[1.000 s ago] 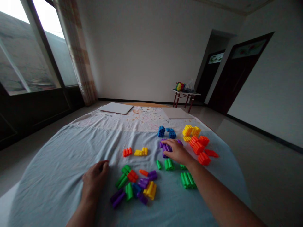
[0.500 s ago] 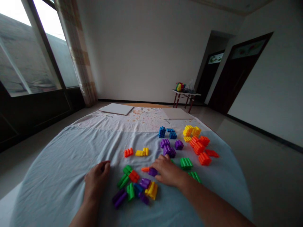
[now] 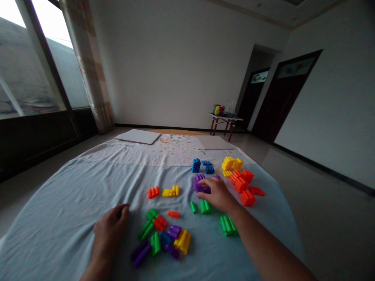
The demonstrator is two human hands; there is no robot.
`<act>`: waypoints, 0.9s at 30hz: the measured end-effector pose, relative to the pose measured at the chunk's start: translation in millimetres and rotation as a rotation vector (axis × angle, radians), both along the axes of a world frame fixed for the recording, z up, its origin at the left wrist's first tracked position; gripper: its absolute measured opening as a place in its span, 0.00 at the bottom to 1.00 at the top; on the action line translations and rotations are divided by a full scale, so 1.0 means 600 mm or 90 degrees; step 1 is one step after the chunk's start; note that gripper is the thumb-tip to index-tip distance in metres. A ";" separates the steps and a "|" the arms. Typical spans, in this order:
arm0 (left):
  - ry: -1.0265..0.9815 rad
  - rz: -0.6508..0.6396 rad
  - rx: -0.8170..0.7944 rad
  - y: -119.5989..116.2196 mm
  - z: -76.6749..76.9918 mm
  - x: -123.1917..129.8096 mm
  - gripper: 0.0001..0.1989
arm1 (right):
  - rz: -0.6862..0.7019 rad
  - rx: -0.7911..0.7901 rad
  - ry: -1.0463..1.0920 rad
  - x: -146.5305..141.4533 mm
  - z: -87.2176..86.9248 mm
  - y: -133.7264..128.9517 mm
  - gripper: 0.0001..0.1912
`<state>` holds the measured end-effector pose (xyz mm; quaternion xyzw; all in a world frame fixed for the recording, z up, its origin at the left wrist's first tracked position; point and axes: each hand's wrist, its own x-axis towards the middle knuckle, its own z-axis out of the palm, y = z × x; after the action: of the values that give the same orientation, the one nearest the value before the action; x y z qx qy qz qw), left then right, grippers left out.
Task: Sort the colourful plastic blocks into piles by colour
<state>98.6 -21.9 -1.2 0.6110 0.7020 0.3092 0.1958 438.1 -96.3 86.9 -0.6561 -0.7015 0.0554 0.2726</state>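
Observation:
My right hand (image 3: 216, 192) reaches over the purple building blocks (image 3: 199, 179), with thumb and fingers around a purple building block (image 3: 206, 190) at the near side of that group; the fingers partly hide it. My left hand (image 3: 110, 223) rests on the cloth with its fingers curled in, and nothing shows in it. To its right lies a mixed group of green blocks (image 3: 146, 229), orange-red blocks (image 3: 160, 223), yellow blocks (image 3: 183, 242), blue and purple ones. A single orange block (image 3: 173, 214) lies just beyond this group.
Blue blocks (image 3: 196, 165), yellow blocks (image 3: 227, 164), orange-red blocks (image 3: 240, 185) and green blocks (image 3: 205, 207) sit in colour groups at the right. Small orange and yellow pieces (image 3: 171, 192) lie mid-table. Two flat boards (image 3: 138, 136) lie at the far end of the cloth-covered table (image 3: 73, 195).
My right hand has moved away with the purple block that lay beside the single orange one, over to the purple group. My left hand stays on the cloth; the view has shifted slightly.

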 end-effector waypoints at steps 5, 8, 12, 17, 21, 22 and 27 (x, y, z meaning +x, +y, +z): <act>0.015 -0.002 -0.022 0.001 0.007 0.006 0.26 | -0.096 -0.036 0.037 0.074 -0.025 0.029 0.17; 0.024 -0.004 -0.025 0.000 0.009 0.007 0.27 | -0.107 -0.070 0.025 0.091 -0.038 0.038 0.17; 0.026 -0.002 -0.031 -0.002 0.011 0.006 0.26 | -0.114 -0.104 0.005 0.090 -0.043 0.039 0.17; 0.022 -0.003 -0.011 -0.005 0.009 0.004 0.26 | -0.114 -0.102 -0.003 0.090 -0.039 0.036 0.17; 0.000 -0.003 0.033 -0.007 0.007 0.007 0.24 | -0.082 0.013 0.000 0.069 -0.026 0.020 0.15; -0.002 -0.002 0.038 -0.007 0.006 0.007 0.23 | -0.057 0.040 0.010 0.054 -0.023 0.012 0.14; 0.000 -0.006 0.047 -0.008 0.004 0.009 0.22 | 0.162 0.004 0.078 -0.053 -0.021 -0.044 0.12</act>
<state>103.9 -26.5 1.1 0.6212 0.6872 0.3340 0.1742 406.4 -122.5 74.1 -0.5567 -0.7611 0.1272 0.3077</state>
